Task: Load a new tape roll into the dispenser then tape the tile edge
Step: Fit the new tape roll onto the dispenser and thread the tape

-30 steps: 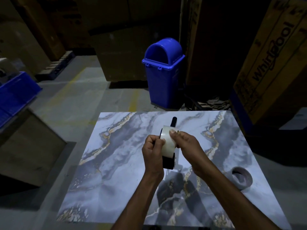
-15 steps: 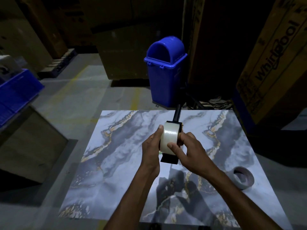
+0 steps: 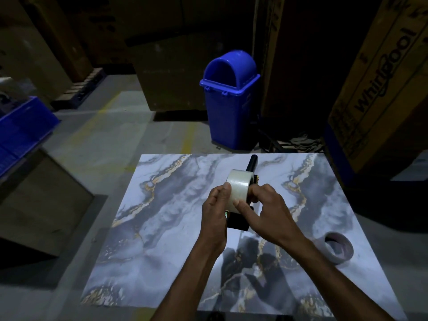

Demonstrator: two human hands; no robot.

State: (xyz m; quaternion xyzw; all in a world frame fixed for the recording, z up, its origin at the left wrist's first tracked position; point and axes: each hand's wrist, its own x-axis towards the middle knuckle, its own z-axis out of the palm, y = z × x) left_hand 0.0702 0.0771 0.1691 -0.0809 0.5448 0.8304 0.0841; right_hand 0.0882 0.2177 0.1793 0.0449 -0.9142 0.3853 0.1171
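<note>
A marbled grey-white tile (image 3: 166, 218) with gold veins lies flat before me. Above its middle I hold a black tape dispenser (image 3: 238, 222) whose handle (image 3: 252, 163) points away from me. A full whitish tape roll (image 3: 238, 188) sits on it. My left hand (image 3: 215, 212) grips the roll and dispenser from the left side. My right hand (image 3: 266, 214) holds them from the right, thumb pressed on the roll's face. An empty grey tape core (image 3: 338, 247) lies on the tile at the right.
A blue swing-lid bin (image 3: 229, 100) stands beyond the tile's far edge. Large cardboard boxes (image 3: 379, 84) rise at the right, darker boxes at the back. A blue crate (image 3: 20, 130) sits on a box at the left. Concrete floor surrounds the tile.
The roll and dispenser have shifted slightly right and away. My right thumb slid down the roll's face; my left fingers moved up onto the roll's left side.
</note>
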